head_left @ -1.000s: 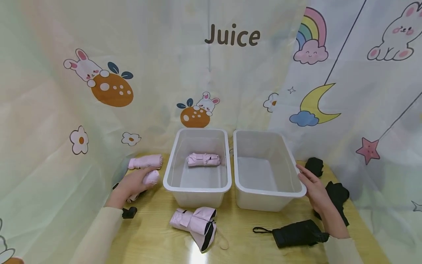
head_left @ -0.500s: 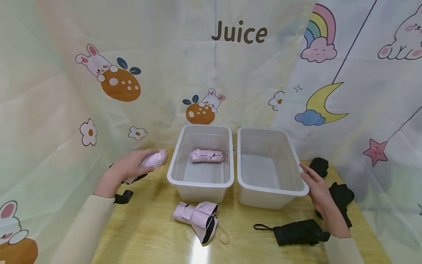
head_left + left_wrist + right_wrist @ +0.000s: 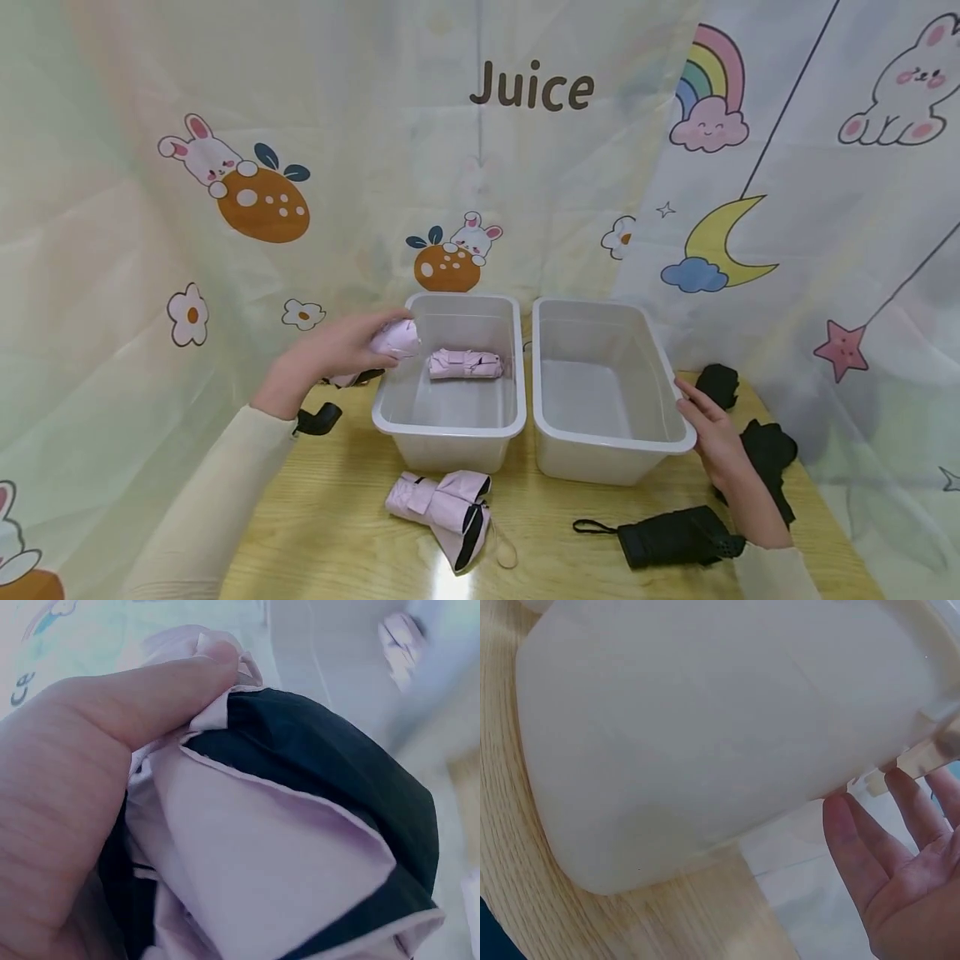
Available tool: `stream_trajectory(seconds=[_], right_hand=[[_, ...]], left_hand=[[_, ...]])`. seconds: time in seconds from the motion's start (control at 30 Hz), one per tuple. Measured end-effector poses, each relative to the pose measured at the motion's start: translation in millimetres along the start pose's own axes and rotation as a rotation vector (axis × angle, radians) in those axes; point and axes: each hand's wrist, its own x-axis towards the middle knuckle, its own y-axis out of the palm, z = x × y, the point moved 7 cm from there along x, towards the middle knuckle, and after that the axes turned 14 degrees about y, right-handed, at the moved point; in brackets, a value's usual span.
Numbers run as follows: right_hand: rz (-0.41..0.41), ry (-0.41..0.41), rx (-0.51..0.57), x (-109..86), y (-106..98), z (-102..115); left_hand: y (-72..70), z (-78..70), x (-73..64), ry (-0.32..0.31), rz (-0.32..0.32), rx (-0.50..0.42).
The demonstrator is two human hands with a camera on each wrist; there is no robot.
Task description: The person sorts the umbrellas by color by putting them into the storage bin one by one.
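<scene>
My left hand [image 3: 330, 350] holds a folded pink umbrella [image 3: 397, 339] above the left rim of the left white bin [image 3: 450, 432]. In the left wrist view the umbrella's loose flaps show a black lining [image 3: 337, 772], and my thumb presses on the pink cloth. Inside that bin lies another rolled pink umbrella [image 3: 465, 363]. My right hand [image 3: 716, 437] rests its fingertips against the right edge of the right white bin [image 3: 615, 440], which has a bare floor. The right wrist view shows those fingers [image 3: 847, 840] fairly straight along the bin's side.
In front of the left bin lies a loosely folded pink umbrella [image 3: 442, 504]. A black umbrella [image 3: 667, 537] with a wrist loop lies at the front right. Further black bundles [image 3: 717, 386] sit beside my right hand. Printed cloth walls [image 3: 525, 192] close in the wooden table.
My left hand has lifted the pink umbrella from the table's left side and carried it right to the left bin's rim. The right hand stays at its bin.
</scene>
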Motion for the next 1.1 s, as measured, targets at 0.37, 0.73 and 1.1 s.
stream_trajectory(seconds=[0.37, 0.73, 1.1], right_hand=[[-0.03, 0.016, 0.01, 3.8, -1.4, -0.1], [-0.034, -0.006, 0.013, 3.5, -0.5, -1.4], [-0.044, -0.018, 0.032, 1.9, -0.4, -6.8]], left_hand=[[9.1, -7.7, 62.6, 0.075, 0.045, 0.007], [45.3, -11.1, 113.4, 0.138, 0.106, 0.069], [111.8, 4.3, 130.9, 0.121, 0.239, 0.106]])
